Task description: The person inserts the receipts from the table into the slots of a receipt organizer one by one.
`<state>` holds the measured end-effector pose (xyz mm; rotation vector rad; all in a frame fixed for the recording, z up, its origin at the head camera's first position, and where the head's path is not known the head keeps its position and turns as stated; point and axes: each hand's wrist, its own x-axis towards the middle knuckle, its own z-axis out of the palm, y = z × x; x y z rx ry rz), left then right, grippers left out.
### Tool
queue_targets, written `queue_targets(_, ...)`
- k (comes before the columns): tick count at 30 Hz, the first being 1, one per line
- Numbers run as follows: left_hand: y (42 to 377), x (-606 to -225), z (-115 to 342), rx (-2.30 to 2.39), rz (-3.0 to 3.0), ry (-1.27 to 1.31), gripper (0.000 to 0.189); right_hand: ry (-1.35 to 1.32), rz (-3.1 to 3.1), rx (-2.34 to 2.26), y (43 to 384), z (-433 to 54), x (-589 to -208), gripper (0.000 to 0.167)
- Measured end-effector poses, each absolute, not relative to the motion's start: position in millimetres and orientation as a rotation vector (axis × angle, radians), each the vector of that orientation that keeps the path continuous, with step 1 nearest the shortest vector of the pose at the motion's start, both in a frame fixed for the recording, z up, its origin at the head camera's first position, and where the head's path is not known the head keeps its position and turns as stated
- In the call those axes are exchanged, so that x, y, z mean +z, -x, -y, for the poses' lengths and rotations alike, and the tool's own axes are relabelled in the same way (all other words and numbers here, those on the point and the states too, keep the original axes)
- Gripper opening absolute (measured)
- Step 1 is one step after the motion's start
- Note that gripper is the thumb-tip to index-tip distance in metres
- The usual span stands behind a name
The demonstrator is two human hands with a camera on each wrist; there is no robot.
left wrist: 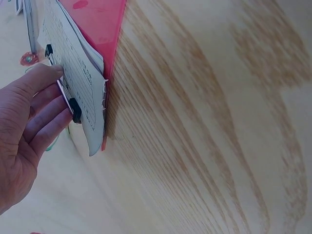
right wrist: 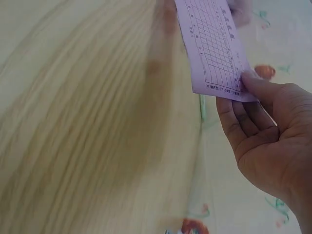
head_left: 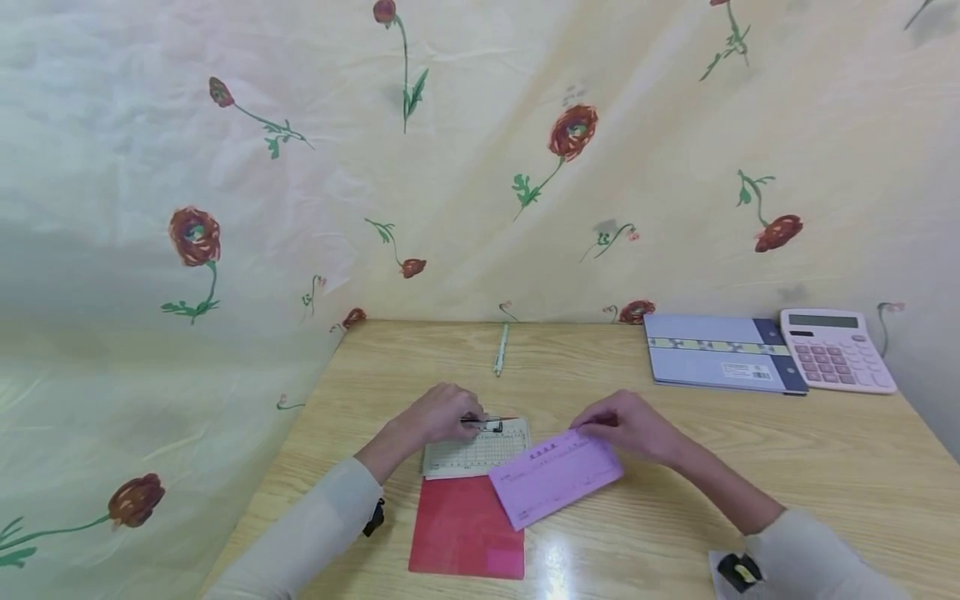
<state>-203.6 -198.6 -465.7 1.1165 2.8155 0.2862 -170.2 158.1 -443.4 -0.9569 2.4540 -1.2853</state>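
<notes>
A red clipboard (head_left: 457,525) lies on the wooden table, with white printed forms (head_left: 480,454) on its upper part. My left hand (head_left: 444,410) pinches the metal clip (left wrist: 74,109) at the clipboard's top, thumb on one side and fingers behind it. In the left wrist view the forms' edges curl away from the red board. Between the thumb and fingers of my right hand (head_left: 630,423), a pink printed slip (head_left: 558,477) is held by its upper right corner. The slip is tilted, and its left end overlaps the clipboard's right edge in the head view.
A pen (head_left: 502,350) lies near the table's back edge. At the back right are a blue folder (head_left: 712,367) and a pink calculator (head_left: 836,354), side by side. Flower-patterned cloth (head_left: 465,167) hangs behind the table.
</notes>
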Motion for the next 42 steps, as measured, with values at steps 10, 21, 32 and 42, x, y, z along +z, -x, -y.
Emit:
queue_targets(10, 204, -468, 199, 0.279, -2.815, -1.094, 0.022, 0.861, -2.513, -1.313, 164, -97, -466, 0.013)
queue_targets(21, 206, -466, 200, 0.284, -2.814, -1.132, 0.023, 0.614, -2.634, -1.427, 160, -58, -482, 0.006)
queue_targets(32, 205, -466, 200, 0.304, -2.820, -1.182, 0.023, 0.574, -2.670, -1.467, 161, -43, -493, 0.004)
queue_targets(42, 206, -466, 199, 0.306, -2.811, -1.149, 0.025, 0.553, -2.722, -1.401, 164, -34, -496, 0.004)
